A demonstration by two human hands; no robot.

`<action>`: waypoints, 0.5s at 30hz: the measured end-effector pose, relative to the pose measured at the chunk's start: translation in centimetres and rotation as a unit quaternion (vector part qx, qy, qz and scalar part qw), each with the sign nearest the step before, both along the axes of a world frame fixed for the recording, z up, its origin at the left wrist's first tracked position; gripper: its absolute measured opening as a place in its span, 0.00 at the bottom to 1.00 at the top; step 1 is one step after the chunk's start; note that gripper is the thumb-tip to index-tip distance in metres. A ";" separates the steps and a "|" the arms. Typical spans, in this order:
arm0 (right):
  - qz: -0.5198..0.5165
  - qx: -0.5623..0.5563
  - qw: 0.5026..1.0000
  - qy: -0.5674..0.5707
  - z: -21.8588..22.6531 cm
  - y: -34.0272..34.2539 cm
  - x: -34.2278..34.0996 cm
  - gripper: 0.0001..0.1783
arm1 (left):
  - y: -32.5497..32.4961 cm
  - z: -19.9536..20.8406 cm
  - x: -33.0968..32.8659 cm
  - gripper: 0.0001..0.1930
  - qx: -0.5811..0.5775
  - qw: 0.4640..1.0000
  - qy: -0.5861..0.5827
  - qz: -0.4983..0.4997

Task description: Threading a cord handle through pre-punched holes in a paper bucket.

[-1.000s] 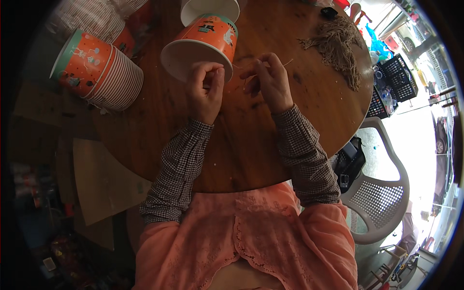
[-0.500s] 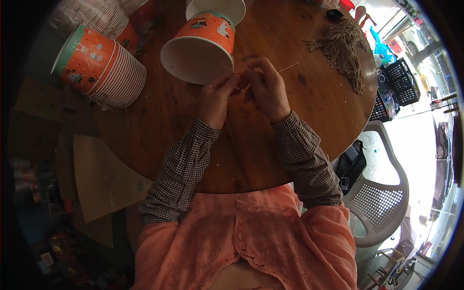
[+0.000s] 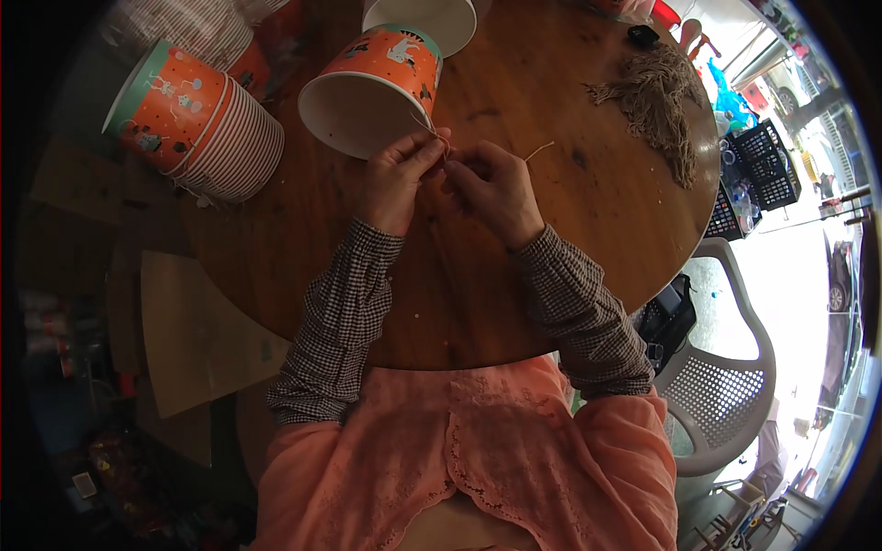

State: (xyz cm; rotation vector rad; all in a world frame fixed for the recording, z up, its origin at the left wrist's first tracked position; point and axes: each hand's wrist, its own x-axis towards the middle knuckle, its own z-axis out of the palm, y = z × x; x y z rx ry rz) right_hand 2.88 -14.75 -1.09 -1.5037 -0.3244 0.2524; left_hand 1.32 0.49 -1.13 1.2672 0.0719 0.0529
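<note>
Both hands are together over the wooden table, just below the mouth of a paper bucket (image 3: 418, 78) lying on its side. My left hand (image 3: 400, 174) pinches a thin beige string (image 3: 540, 150) between thumb and fingertips, its short ends poking up by the bucket's rim. Close beside it, my right hand (image 3: 496, 188) has bent fingers pinched on the same string, and a loose end sticks out past its knuckles to the right. Fingers hide the middle of the string, so I cannot tell if it is knotted. The bucket is orange with cartoon figures and white inside.
A nested stack of orange paper buckets (image 3: 211, 129) leans at the left, with wrapped stacks (image 3: 184, 32) behind. Another bucket (image 3: 446, 23) lies at the far edge. A bundle of beige strings (image 3: 657, 96) lies far right on the round table (image 3: 588, 239). A plastic chair (image 3: 721, 386) stands right.
My hands have moved slightly apart, the right one lower and the left one a little to the left. The string's ends show more clearly above the left fingertips.
</note>
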 end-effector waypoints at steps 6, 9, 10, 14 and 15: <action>-0.015 -0.021 1.000 -0.005 0.6 -0.1 -0.1 0.10 | -0.1 0.6 -0.6 0.09 -0.079 0.996 0.028 -0.011; -0.014 -0.045 0.998 -0.036 0.4 0.1 -0.2 0.10 | 0.2 0.5 -0.6 0.09 -0.027 0.999 0.041 0.016; -0.014 -0.046 0.998 -0.036 0.2 0.2 -0.2 0.10 | 0.2 0.6 -0.6 0.09 -0.027 0.999 0.039 0.014; 0.016 -0.053 0.996 -0.067 -0.6 0.1 -0.3 0.09 | 0.3 0.9 -0.6 0.09 -0.023 1.000 0.011 0.004; 0.031 -0.085 0.992 -0.091 -0.5 0.2 -0.4 0.09 | 0.4 0.9 -0.6 0.09 -0.023 1.000 0.011 0.006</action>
